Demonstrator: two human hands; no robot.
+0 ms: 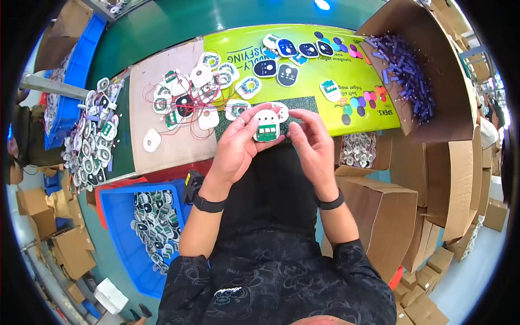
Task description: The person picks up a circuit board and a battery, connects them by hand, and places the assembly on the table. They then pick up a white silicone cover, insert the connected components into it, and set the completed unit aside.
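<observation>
the left hand (237,145) grips a white rounded plastic shell (267,125) with a small green circuit board set in its lower half; thumb and fingers close around the shell's left edge. the right hand (311,142) is curled, its fingertips at the shell's right edge and upper rim; whether it clamps the shell or only touches it cannot be told. both wrists carry black bands. the shell is held above the near edge of the workbench, over a dark patterned mat (303,104).

just beyond the hands, a beige board (149,86) carries a cluster of white shells with red wires (189,95). to the right of it, a yellow-green printed sheet (325,70) holds several dark oval parts (287,75) and further white shells.

at the right end of the bench, an open cardboard box (444,81) contains purple strip parts (403,70). a smaller carton (379,157) below the sheet holds round white pieces.

to the person's left, a pile of finished shells (92,146) lies on the bench end. a blue crate (116,216) lower down holds more shells. cardboard cartons (379,216) stand near the person's right side.
</observation>
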